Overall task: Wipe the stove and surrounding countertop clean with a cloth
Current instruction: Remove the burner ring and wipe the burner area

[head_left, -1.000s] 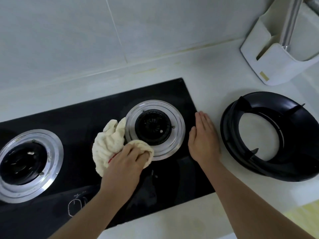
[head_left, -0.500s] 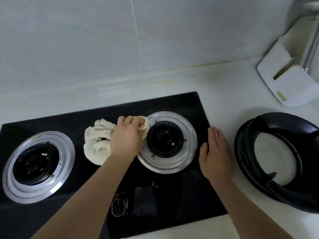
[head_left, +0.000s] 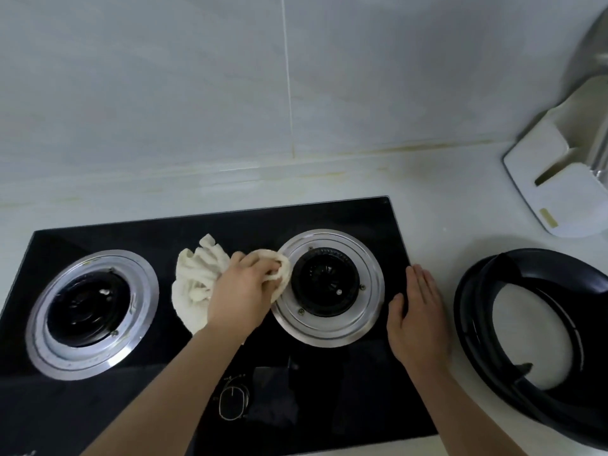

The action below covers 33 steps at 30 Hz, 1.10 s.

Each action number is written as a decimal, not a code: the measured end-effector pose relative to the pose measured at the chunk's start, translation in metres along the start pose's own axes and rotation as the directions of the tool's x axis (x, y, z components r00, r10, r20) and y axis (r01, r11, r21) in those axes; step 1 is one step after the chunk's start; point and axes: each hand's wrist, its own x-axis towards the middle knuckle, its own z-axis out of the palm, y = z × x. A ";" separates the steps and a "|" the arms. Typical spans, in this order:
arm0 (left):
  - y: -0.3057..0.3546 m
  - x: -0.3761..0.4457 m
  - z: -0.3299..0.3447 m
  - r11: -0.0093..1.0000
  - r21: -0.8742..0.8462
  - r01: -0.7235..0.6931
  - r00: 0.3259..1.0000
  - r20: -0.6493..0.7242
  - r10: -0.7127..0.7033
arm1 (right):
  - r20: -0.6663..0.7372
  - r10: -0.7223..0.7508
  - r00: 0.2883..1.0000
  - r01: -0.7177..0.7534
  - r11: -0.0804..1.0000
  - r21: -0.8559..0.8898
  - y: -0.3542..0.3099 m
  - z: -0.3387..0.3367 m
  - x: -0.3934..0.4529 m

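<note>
**kitchenlurker:** so where's the rag at? The left hand (head_left: 241, 292) has its fingers curled tight around a bunched cream terry cloth (head_left: 197, 284), pressing it on the glossy black glass stove top (head_left: 204, 383) right at the left rim of the right-side round brushed-steel burner ring (head_left: 329, 287). The rest of the cloth trails out crumpled toward the left steel burner ring (head_left: 92, 314), but sits well apart from it.

**panscrubber:** yeah, and the right hand (head_left: 416, 320) is flat, fingers straight and together, holding nothing, palm down across the stove's right edge where glass meets the pale matte stone countertop (head_left: 437, 209). There's open black glass between the two burners and a wide strip along the front. A round black metal pan-support ring (head_left: 533, 343) lies on the counter just beside that hand. A white plastic holder (head_left: 556, 179) stands in the back right corner, near the glossy pale tiled wall (head_left: 164, 93). A bare counter strip runs behind the stove.
</note>
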 end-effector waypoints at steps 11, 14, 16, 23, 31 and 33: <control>-0.029 -0.085 -0.032 0.945 0.315 -0.081 0.996 0.052 0.068 | -0.138 -0.293 0.946 0.315 0.932 0.179 -0.061 -0.029 -0.048; -0.025 -0.085 -0.037 0.942 0.316 -0.110 0.986 0.155 0.063 | -0.017 -0.499 0.866 0.493 0.851 0.182 -0.093 -0.010 -0.097; -0.026 -0.091 -0.040 0.936 0.268 -0.226 0.961 0.221 0.168 | 0.064 -0.527 0.847 0.507 0.839 0.197 -0.101 0.007 -0.121; -0.055 -0.072 -0.033 0.867 0.245 -0.435 0.889 0.271 0.369 | 0.051 -0.323 0.945 0.316 0.942 0.116 -0.107 0.024 -0.138; -0.049 0.021 -0.011 0.956 0.286 -0.065 0.997 -0.014 0.072 | -0.011 -0.314 0.949 0.312 0.937 0.155 -0.108 0.024 -0.143; -0.055 0.057 -0.008 0.957 0.290 -0.021 0.999 -0.029 0.031 | -0.024 -0.337 0.941 0.336 0.925 0.177 -0.105 0.026 -0.143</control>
